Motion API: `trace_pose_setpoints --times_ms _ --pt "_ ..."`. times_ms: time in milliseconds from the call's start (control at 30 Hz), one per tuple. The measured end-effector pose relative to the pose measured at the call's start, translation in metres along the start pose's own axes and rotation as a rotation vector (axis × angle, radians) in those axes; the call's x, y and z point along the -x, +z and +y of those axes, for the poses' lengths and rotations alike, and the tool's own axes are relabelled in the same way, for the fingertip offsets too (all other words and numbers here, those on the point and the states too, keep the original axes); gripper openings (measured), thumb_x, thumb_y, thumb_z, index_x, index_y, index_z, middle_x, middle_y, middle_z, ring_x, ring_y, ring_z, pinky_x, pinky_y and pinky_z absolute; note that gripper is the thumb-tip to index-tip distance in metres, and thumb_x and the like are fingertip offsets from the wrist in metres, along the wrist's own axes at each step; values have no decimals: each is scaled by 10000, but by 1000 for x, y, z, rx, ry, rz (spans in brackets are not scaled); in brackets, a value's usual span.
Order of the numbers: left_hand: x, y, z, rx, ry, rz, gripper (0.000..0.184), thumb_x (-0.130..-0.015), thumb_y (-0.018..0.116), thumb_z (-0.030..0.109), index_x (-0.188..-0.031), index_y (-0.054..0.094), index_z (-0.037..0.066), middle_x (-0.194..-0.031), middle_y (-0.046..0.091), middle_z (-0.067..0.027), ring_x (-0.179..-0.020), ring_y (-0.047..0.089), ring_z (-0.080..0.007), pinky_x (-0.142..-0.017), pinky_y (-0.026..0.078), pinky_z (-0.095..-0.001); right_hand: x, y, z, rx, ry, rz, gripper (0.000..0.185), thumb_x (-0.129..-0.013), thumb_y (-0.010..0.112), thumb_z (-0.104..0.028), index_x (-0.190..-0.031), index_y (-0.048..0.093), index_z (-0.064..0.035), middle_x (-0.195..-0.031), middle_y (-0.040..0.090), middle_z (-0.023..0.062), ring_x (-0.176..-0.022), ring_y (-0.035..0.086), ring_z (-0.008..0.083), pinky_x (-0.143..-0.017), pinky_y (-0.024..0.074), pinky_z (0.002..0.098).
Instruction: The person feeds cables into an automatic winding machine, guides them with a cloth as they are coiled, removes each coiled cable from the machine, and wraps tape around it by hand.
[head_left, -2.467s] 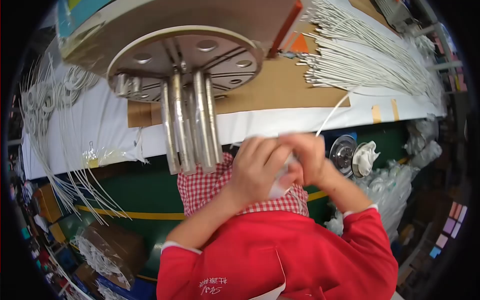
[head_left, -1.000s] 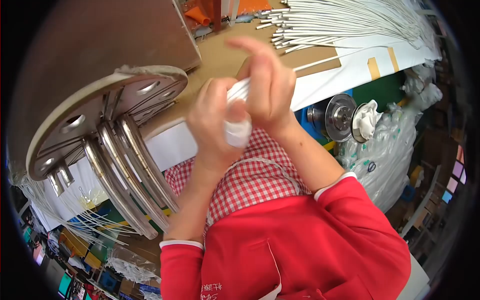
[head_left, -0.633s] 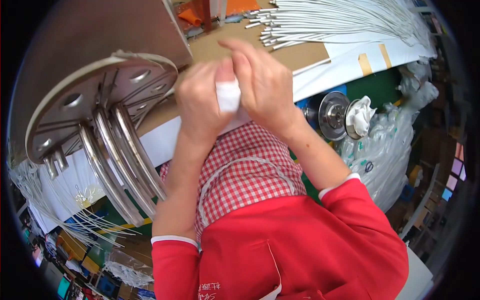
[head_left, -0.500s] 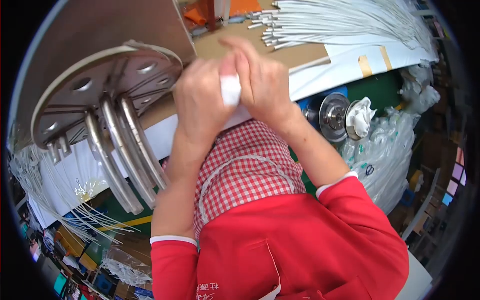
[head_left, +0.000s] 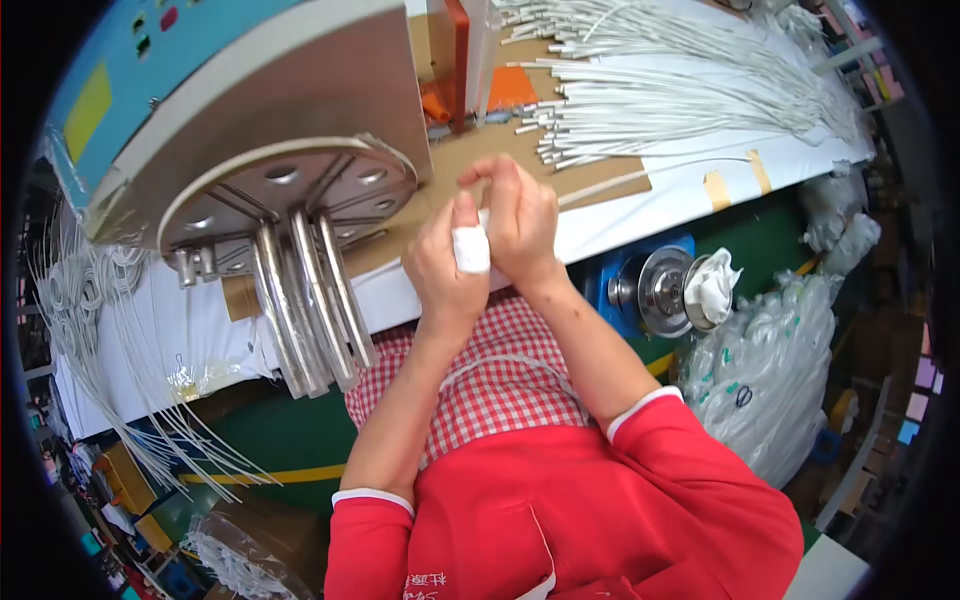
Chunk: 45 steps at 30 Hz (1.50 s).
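My left hand (head_left: pixel 447 262) is closed, its thumb wrapped in white tape (head_left: pixel 471 249). Pressed close against it, my right hand (head_left: pixel 522 222) is closed too, with the index finger bent upward. A white sleeved wire (head_left: pixel 610 188) runs out of the right hand toward the right over the cardboard. Between the two hands only a small white bit of it shows; the fingers cover the rest. Beyond my hands lie bundles of white sleeved wires (head_left: pixel 640 110) on the table. Left of my hands is a round metal plate (head_left: pixel 290 185) with bent metal tubes (head_left: pixel 300 300) hanging below it.
A blue-and-grey machine housing (head_left: pixel 330 80) rises at upper left. More white wires (head_left: pixel 130 400) hang over the table's left edge. At right are a metal disc (head_left: pixel 662 290) with a crumpled white cloth (head_left: pixel 712 288) and a pile of clear plastic bags (head_left: pixel 755 370). Cardboard (head_left: pixel 600 178) covers part of the table.
The view has shifted, so the machine and wire bundles sit lower in it. My hands remain together, now lower in the view, and the wire out of the right hand shows more clearly.
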<state>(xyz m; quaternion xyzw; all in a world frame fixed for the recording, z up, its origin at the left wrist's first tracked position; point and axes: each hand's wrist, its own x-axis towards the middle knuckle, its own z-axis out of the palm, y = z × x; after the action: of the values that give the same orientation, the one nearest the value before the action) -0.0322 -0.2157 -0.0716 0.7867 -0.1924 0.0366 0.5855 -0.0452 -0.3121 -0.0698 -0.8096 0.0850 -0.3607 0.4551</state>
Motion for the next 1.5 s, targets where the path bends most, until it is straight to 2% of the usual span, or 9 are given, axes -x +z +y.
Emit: trace_pose_setpoints --times_ms 100,167,367,600,833,967,1100,1267,1500 --pt "2 -12 16 -50 258 -30 349 -965 492 237 -712 591 18 -601 547 -183 -541 550 -379 -504 400 -450 15 -23 -25 -138 50 -45 307 -994 382 -185 -913 609 5 -587 597 70 -472 534 141 -478 419 287" --pt "4 -7 5 -126 202 -62 348 -960 497 231 -704 602 22 -601 559 -182 -539 559 -383 -497 413 -454 20 -25 -18 -66 79 -63 296 -965 433 -202 -832 642 -42 -691 645 112 -539 604 311 -494 463 370" --pt "-29 5 -20 -251 231 -25 383 -940 516 240 -629 589 27 -592 580 -170 -537 576 -377 -505 451 -450 -14 -2 20 371 -279 -42 280 -965 425 -201 -966 671 -69 -784 669 114 -692 631 299 -631 485 413" --pt "9 -11 -16 -166 528 -125 297 -867 571 198 -597 585 77 -576 578 -123 -506 551 -317 -493 431 -412 46 -27 11 136 -237 -197 289 -948 418 -129 -1005 678 -17 -709 667 125 -502 611 274 -485 478 367" --pt "20 -20 7 -75 -62 -168 365 -957 496 238 -678 599 26 -599 565 -180 -559 572 -379 -516 429 -436 35 -17 5 129 -145 -142 218 -937 464 -152 -856 625 -29 -667 644 143 -484 606 289 -441 455 371" --pt "69 -51 1 -36 -133 -262 368 -973 482 265 -778 651 3 -632 589 -215 -582 612 -382 -529 455 -421 71 -29 -32 267 -289 -401 140 -812 592 -119 -857 576 12 -885 660 145 -515 625 264 -457 494 359" --pt "109 -68 -32 63 -178 -288 331 -962 505 226 -791 649 -18 -654 613 -216 -615 654 -354 -532 461 -396 73 -44 -58 97 311 -898 247 -948 538 -210 -1036 651 -9 -877 677 169 -739 674 328 -666 538 363" --pt "53 -64 -22 -96 241 -142 355 -954 470 162 -640 504 1 -595 520 -203 -545 533 -404 -538 402 -464 21 -46 -45 -112 142 -311 131 -905 590 -38 -971 669 43 -774 682 96 -693 654 135 -631 523 262" --pt "61 -68 -32 -107 101 -163 363 -968 462 198 -706 614 -2 -633 602 -176 -583 600 -356 -562 455 -409 -118 -27 -41 -212 93 145 119 -864 694 -93 -898 666 17 -665 634 22 -576 567 46 -519 458 198"
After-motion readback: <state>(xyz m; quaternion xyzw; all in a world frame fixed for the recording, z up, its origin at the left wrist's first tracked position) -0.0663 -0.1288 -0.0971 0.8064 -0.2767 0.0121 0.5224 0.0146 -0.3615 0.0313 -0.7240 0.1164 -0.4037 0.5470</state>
